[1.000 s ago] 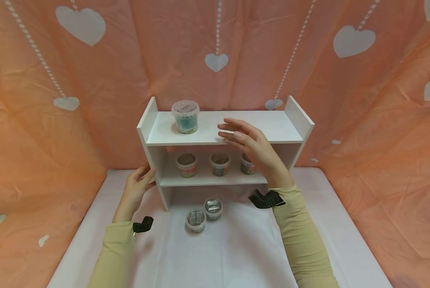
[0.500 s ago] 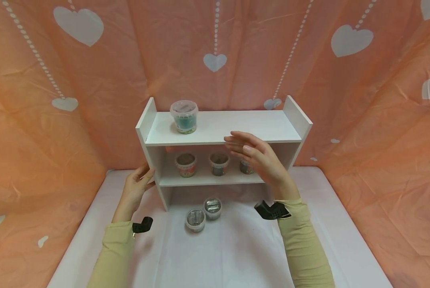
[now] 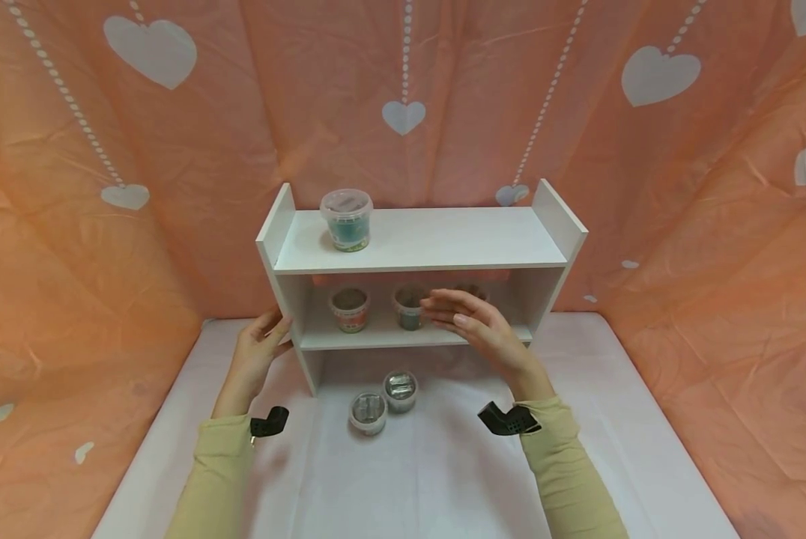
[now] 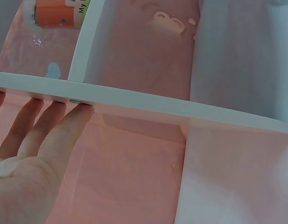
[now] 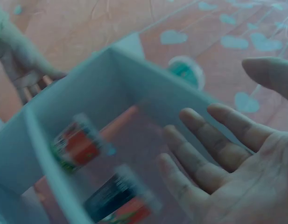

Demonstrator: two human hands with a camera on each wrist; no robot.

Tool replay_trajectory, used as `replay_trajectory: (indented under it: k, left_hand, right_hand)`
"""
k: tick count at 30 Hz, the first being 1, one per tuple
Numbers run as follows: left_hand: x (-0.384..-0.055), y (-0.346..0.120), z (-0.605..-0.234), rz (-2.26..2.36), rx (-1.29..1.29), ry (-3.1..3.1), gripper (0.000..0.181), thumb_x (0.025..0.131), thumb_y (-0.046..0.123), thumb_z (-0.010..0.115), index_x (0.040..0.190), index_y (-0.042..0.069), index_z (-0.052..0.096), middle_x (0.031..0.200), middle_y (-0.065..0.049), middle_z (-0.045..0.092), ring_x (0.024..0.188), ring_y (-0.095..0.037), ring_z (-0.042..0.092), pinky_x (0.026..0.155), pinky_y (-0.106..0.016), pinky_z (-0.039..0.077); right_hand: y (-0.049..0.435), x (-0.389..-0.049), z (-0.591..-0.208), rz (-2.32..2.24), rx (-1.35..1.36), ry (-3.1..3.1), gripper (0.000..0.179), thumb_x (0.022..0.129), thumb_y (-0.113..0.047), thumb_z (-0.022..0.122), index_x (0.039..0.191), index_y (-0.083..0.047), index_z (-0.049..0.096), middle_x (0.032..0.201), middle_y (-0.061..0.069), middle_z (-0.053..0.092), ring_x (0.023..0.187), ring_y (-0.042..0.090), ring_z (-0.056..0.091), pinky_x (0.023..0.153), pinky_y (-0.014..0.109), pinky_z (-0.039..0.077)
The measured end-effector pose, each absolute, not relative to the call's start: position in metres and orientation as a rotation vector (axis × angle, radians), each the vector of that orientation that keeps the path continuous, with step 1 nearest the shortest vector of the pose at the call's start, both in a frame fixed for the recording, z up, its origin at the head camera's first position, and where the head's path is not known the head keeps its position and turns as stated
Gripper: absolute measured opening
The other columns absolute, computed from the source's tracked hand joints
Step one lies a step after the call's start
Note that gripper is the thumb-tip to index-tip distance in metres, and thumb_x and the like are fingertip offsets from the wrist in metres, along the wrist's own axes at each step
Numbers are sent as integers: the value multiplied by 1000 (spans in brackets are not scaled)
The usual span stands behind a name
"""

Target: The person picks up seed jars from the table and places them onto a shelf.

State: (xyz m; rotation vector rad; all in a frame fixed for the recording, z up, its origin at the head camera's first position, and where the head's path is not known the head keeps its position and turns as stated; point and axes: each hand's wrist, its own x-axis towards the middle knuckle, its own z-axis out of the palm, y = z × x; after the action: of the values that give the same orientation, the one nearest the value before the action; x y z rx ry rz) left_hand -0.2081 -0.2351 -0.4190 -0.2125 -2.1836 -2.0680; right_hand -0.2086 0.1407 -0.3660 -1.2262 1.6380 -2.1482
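Note:
My left hand (image 3: 255, 359) rests its fingertips against the outer left side panel of a white shelf unit (image 3: 457, 232); in the left wrist view the straight fingers (image 4: 62, 133) touch the panel's edge. My right hand (image 3: 487, 333), fingers extended and nothing in them, hovers before the middle shelf. It partly covers a small tub (image 3: 473, 290) at the right. Beside that stand a tub with dark contents (image 3: 408, 308) and a tub with a red label (image 3: 350, 311), both on the middle shelf. A larger lidded tub with turquoise contents (image 3: 347, 221) stands at the left of the top shelf.
On the white-covered table (image 3: 403, 486), two small tubs with silvery tops, a nearer one (image 3: 368, 413) and a farther one (image 3: 400, 390), sit close together before the shelf. Orange cloth (image 3: 255, 112) printed with hearts hangs behind and at both sides.
My right hand has moved down from the level of the top shelf to the middle shelf. The left hand stays against the side panel, and the tubs stand where they were.

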Motion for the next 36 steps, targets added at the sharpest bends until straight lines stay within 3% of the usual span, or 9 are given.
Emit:
replay_trajectory:
  k: [5,14,18,25,32,36]
  left_hand:
    - [-209,-234,-419,-2078,-211,-2184,59,99,26,54,148,2,32,151,-17,31,130,-35,39,94,-39,46]
    - [-209,-235,-418,-2070,-235,-2190,59,99,25,53,148,1,31,151,-19,29,130,-37,37,94,-42,45]
    - [-209,-234,-418,-2076,-222,-2190,59,99,26,53,148,1,31,150,-18,31,130,-36,38,94,-40,45]
    - [-208,-234,-416,-2085,-212,-2182,58,99,25,54,148,1,32,150,-19,31,129,-34,39,97,-47,42]
    - [-207,-234,-417,-2082,-207,-2182,59,99,25,54,148,2,31,151,-17,30,130,-36,38,93,-39,46]
    - [-207,-235,-418,-2094,-200,-2173,59,99,25,54,148,2,31,151,-17,30,130,-36,37,94,-39,46]
  right_hand:
    - [142,-205,-389,-2125,-1178,1668,43,100,-6,40,140,9,38,136,29,45,125,46,41,105,53,31]
    - [146,-204,-426,-2113,-1128,1670,43,100,-2,38,140,14,33,137,35,40,126,48,38,105,61,23]
    - [151,-204,-443,-2092,-1103,1672,44,101,-3,39,140,15,31,138,34,40,127,49,36,106,58,25]
    - [158,-205,-472,-2039,-1044,1656,44,101,-2,38,142,12,31,141,36,34,130,49,30,109,50,26]
    - [159,-206,-495,-2098,-968,1574,45,101,-2,36,141,17,26,141,41,27,131,50,27,111,50,23]
    - [158,-207,-509,-2115,-916,1560,44,101,0,31,141,18,23,142,36,31,131,51,24,110,55,18]
